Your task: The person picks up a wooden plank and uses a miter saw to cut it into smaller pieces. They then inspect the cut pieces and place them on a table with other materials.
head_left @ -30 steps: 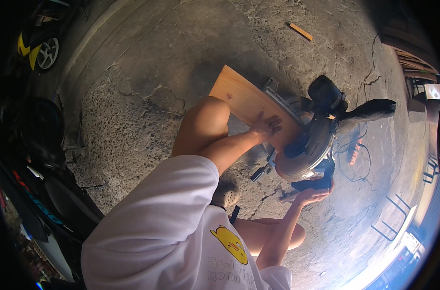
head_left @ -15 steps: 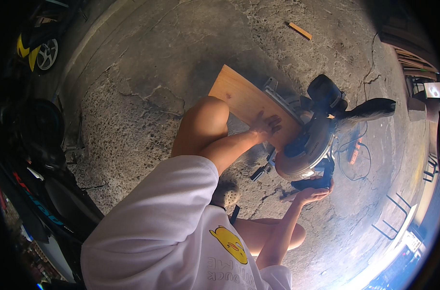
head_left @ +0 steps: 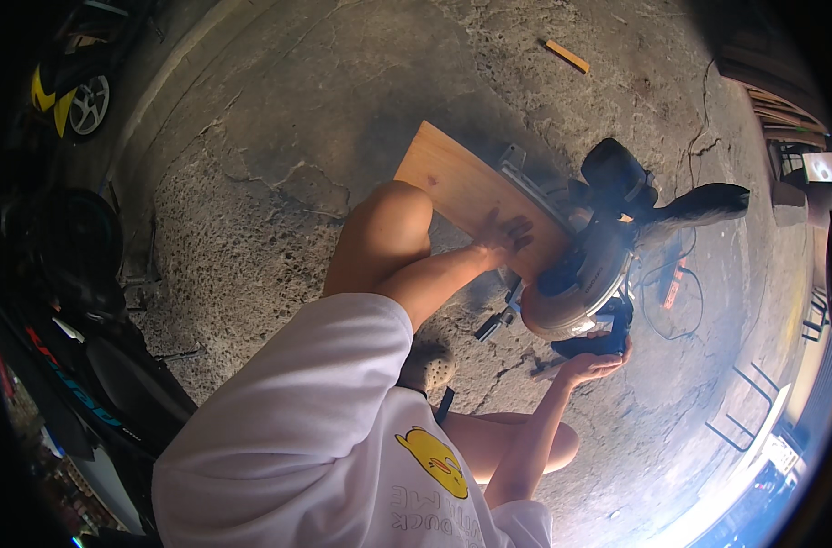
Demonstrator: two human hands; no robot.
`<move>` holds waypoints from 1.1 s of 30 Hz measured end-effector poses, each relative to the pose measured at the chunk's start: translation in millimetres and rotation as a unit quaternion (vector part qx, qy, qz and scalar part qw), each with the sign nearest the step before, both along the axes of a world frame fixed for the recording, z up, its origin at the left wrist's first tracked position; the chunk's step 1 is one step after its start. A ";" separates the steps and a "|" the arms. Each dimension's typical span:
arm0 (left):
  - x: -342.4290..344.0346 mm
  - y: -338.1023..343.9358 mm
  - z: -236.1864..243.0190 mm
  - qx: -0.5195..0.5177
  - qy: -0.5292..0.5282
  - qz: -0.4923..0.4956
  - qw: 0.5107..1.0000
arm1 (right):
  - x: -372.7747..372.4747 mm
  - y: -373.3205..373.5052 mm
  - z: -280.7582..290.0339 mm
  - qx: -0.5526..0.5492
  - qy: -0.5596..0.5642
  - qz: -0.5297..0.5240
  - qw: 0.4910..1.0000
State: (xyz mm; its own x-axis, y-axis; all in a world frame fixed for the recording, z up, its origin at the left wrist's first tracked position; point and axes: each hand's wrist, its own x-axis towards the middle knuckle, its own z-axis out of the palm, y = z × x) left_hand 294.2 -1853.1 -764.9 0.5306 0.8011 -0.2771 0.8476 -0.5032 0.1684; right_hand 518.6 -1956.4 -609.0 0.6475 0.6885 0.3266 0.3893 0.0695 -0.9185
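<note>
A wide wooden board lies across the base of a miter saw. My left hand presses flat on the board's surface with its fingers spread, a short way from the saw's blade guard. My right hand is wrapped round the saw's dark handle at the near side of the saw head. The saw head sits low over the board's right end; the guard hides the blade and the cutting spot. A clamp-like metal part juts out from the base.
A black dust bag sticks out right of the saw. An orange-red power strip with a looped cable lies beyond it. A small wood offcut rests on the cracked concrete floor. A motorcycle stands at the left; stacked planks are far right.
Both hands, the board and the saw keep almost the same places. No grip has visibly changed.
</note>
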 end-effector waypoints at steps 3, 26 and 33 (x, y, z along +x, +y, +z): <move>1.7 1.2 6.4 -0.004 0.003 -0.003 1.000 | 1.5 -1.5 -1.9 -0.002 0.001 -0.002 1.000; -1.4 4.6 28.6 -0.016 0.016 -0.013 1.000 | 0.0 -2.4 -5.3 0.005 -0.004 -0.003 1.000; -2.8 4.8 41.9 -0.033 0.014 -0.016 0.999 | 1.1 -3.9 -9.0 0.007 0.001 -0.009 1.000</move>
